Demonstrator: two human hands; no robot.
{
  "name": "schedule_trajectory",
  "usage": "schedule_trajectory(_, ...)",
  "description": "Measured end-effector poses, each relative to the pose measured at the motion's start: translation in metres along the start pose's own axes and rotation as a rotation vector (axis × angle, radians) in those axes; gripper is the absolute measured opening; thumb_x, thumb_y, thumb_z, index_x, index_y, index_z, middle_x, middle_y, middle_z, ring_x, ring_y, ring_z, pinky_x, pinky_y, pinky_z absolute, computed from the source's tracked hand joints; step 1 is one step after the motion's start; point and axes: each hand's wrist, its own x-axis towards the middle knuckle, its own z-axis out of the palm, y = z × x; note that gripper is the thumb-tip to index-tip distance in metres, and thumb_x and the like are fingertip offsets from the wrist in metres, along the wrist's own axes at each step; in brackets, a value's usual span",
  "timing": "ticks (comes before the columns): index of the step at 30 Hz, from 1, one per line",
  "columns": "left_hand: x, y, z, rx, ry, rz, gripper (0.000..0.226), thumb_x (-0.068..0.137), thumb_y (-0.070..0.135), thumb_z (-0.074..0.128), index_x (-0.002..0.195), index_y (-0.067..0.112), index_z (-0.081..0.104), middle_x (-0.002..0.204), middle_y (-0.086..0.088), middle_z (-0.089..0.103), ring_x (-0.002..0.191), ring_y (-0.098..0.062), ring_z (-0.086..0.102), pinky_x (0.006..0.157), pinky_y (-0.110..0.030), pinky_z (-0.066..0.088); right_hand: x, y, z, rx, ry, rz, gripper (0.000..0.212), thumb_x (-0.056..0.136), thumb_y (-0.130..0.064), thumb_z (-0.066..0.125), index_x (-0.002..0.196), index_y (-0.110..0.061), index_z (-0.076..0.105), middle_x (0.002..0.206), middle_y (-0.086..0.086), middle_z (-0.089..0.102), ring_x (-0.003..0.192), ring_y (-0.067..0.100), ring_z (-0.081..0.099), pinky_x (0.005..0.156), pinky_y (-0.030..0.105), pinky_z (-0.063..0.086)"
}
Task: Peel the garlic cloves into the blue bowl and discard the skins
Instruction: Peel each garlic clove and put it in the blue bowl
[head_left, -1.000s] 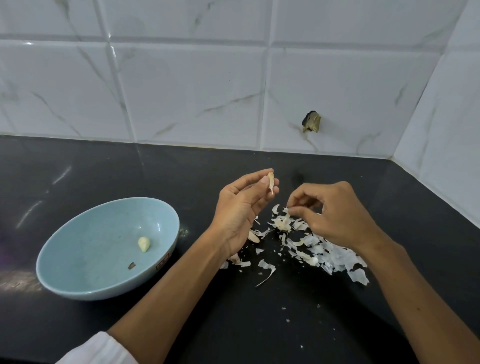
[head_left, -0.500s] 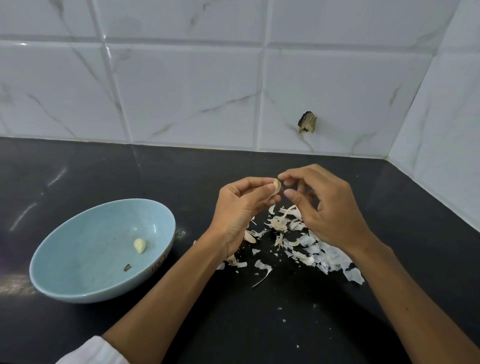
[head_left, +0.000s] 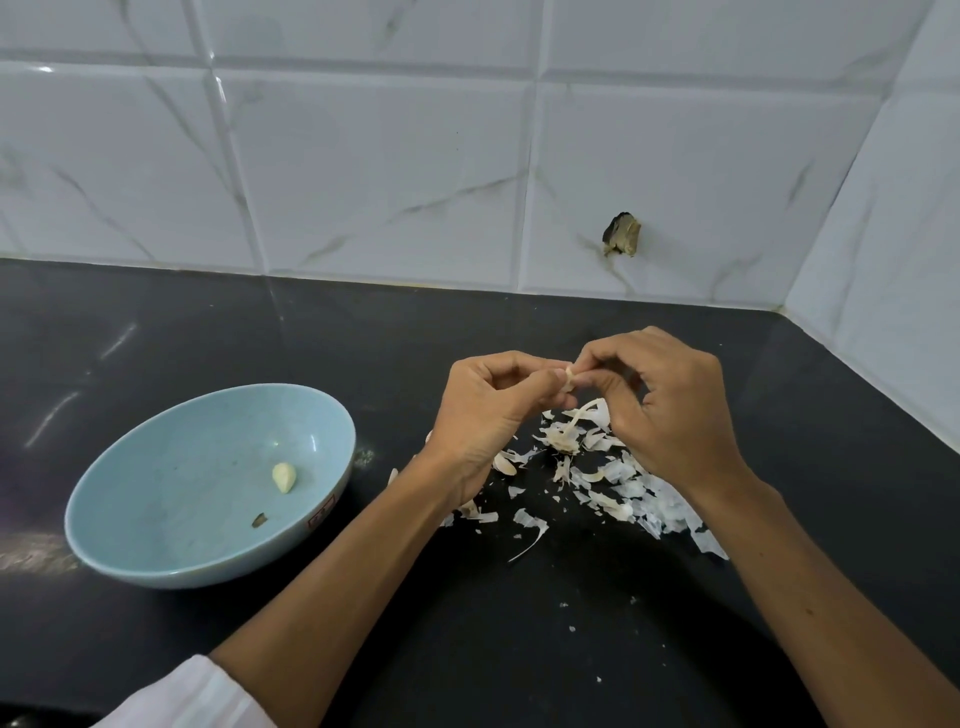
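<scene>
right hand (head_left: 670, 410) risen to left hand (head_left: 488, 410) | both pinch garlic clove (head_left: 570, 378) above skins (head_left: 613, 478)

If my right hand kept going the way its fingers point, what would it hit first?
The right hand points left at the garlic clove both hands pinch, so it would press into the left hand first. The blue bowl sits farther left and lower, likely off that line.

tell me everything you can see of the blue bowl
The blue bowl is pale, round, shallow and glossy, perhaps ceramic, with a small red mark on its outer wall. It stands upright on the black counter at the left. Inside lie one peeled garlic clove and a small dark scrap.
</scene>
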Motion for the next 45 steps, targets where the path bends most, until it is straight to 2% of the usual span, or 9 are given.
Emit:
schedule_trajectory(9,0.001,-0.004,0.002,0.086,0.036,0.048,0.012,0.094,-0.002,0.065,0.099,-0.002,0.076,0.083,-0.009,0.077,0.07,-0.011,0.072,0.075,-0.021,0.057,-0.004,-0.005,0.009,-0.004,-0.135,0.052,0.014,0.087,-0.004,0.062,0.084,-0.017,0.063,0.078,-0.011,0.057,0.077,0.013,0.053,0.067,0.03,0.048)
schedule_trajectory(16,0.003,-0.007,0.002,0.064,0.09,0.052,0.012,0.092,0.002,0.068,0.101,0.003,0.076,0.097,-0.021,0.075,0.083,-0.02,0.068,0.082,-0.026,0.059,-0.003,-0.007,0.006,0.025,-0.288,0.008,0.019,0.083,-0.001,0.071,0.081,-0.018,0.065,0.076,-0.011,0.061,0.079,0.012,0.052,0.069,0.025,0.045)
schedule_trajectory(20,0.006,-0.005,-0.002,-0.078,0.164,0.015,0.014,0.094,0.003,0.067,0.105,0.005,0.076,0.094,-0.01,0.076,0.077,-0.012,0.065,0.081,-0.022,0.055,-0.003,-0.011,0.004,0.055,-0.438,-0.034,0.022,0.083,-0.001,0.075,0.079,-0.021,0.067,0.076,-0.015,0.062,0.079,0.008,0.053,0.071,0.014,0.04)
schedule_trajectory(25,0.006,-0.003,-0.003,-0.111,0.142,0.019,0.012,0.094,0.002,0.068,0.106,0.004,0.07,0.1,-0.01,0.078,0.084,-0.015,0.068,0.089,-0.027,0.056,-0.001,-0.004,-0.004,0.106,-0.455,0.149,0.015,0.082,-0.01,0.082,0.087,-0.021,0.072,0.072,-0.016,0.068,0.076,0.004,0.066,0.069,0.02,0.051)
schedule_trajectory(31,0.005,-0.006,-0.003,-0.078,0.091,0.042,0.011,0.097,0.004,0.065,0.104,0.004,0.073,0.102,-0.011,0.078,0.087,-0.012,0.067,0.087,-0.022,0.056,-0.003,0.004,-0.005,0.029,-0.567,0.206,0.014,0.083,-0.014,0.082,0.083,-0.028,0.082,0.066,-0.027,0.065,0.07,-0.009,0.065,0.067,0.009,0.047)
schedule_trajectory(34,0.006,-0.007,-0.004,-0.067,0.061,0.048,0.014,0.099,0.009,0.063,0.107,0.004,0.073,0.1,-0.01,0.078,0.085,-0.012,0.066,0.084,-0.021,0.055,-0.001,0.005,-0.006,-0.007,-0.485,0.171,0.007,0.086,-0.033,0.078,0.082,-0.029,0.081,0.074,-0.02,0.069,0.071,-0.001,0.064,0.065,0.02,0.05)
schedule_trajectory(36,0.007,-0.008,-0.004,-0.057,0.042,0.05,0.017,0.099,0.011,0.062,0.109,0.003,0.072,0.096,-0.009,0.078,0.083,-0.012,0.066,0.082,-0.021,0.055,0.0,0.005,-0.007,-0.022,-0.318,0.152,0.028,0.087,-0.05,0.068,0.085,-0.024,0.078,0.076,-0.015,0.067,0.067,0.002,0.06,0.061,0.017,0.045)
schedule_trajectory(40,0.007,-0.011,-0.002,-0.003,-0.026,0.08,0.02,0.102,0.013,0.059,0.111,-0.001,0.07,0.09,-0.005,0.076,0.079,-0.009,0.064,0.08,-0.02,0.054,0.004,0.0,-0.007,0.158,-0.063,0.23,0.02,0.095,-0.028,0.069,0.113,-0.02,0.074,0.099,-0.011,0.069,0.081,0.008,0.065,0.067,0.014,0.05)
schedule_trajectory(45,0.005,-0.009,0.0,-0.025,-0.09,0.09,0.016,0.102,0.01,0.057,0.11,-0.001,0.065,0.086,-0.004,0.074,0.077,-0.009,0.065,0.079,-0.021,0.055,0.005,-0.005,-0.006,0.236,-0.113,0.247,0.016,0.093,-0.027,0.07,0.107,-0.023,0.077,0.099,-0.017,0.073,0.088,0.002,0.069,0.074,0.012,0.05)
